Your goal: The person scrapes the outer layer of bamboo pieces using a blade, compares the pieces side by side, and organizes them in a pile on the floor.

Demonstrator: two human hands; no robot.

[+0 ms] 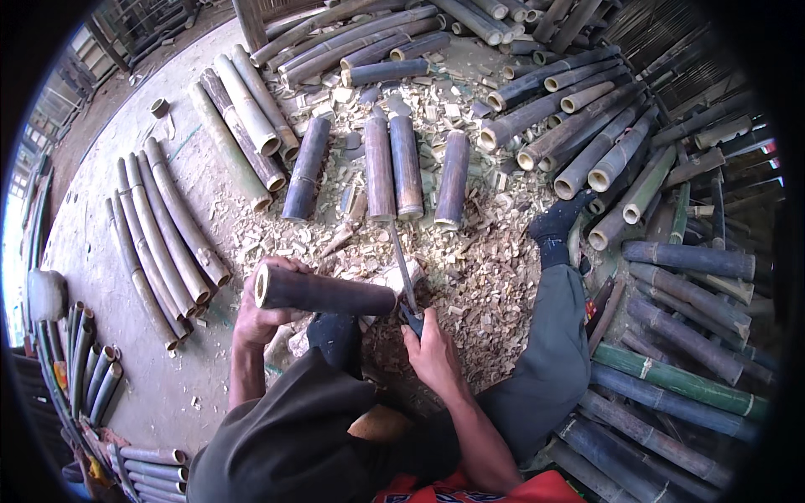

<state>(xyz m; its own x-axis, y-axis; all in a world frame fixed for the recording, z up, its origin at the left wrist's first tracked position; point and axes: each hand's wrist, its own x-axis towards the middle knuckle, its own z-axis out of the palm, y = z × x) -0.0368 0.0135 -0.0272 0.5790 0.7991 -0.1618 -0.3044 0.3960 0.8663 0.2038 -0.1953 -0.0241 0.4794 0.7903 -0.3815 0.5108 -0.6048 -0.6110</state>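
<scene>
My left hand (256,320) is closed around the left end of a short, dark bamboo section (331,293), which lies nearly level with its hollow pale end turned left. My right hand (433,352) is wrapped round the dark handle of a long-bladed knife (402,261). The blade points away from me, just beyond the bamboo's right end. Behind that end, a pale wood block (384,281) shows in part. Several short bamboo sections, among them a dark one (307,172) and a brownish one (454,180), lie farther off, pointing away from me.
Wood chips (495,285) cover the ground around my feet. Long bamboo poles (172,230) lie on the concrete floor (159,369) at the left. More bamboo is piled at the right, including a green pole (679,381). My socked right foot (553,230) stretches forward beside that pile.
</scene>
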